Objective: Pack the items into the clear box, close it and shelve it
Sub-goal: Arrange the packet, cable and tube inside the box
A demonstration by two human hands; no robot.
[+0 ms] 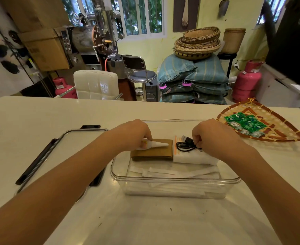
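Observation:
The clear box stands open on the white table in front of me. Inside lie white paper-wrapped sticks, and on top of them a brown packet and a white pack. My left hand is shut on a small white glue bottle, whose nozzle lies on the brown packet. My right hand pinches a coiled black USB cable on the white pack. The box lid, clear with black clips, lies flat to the left of the box.
A woven fan-shaped tray with several green sachets sits at the table's right. Beyond the table's far edge are a white chair, a stool, stacked sacks, baskets and pink gas cylinders.

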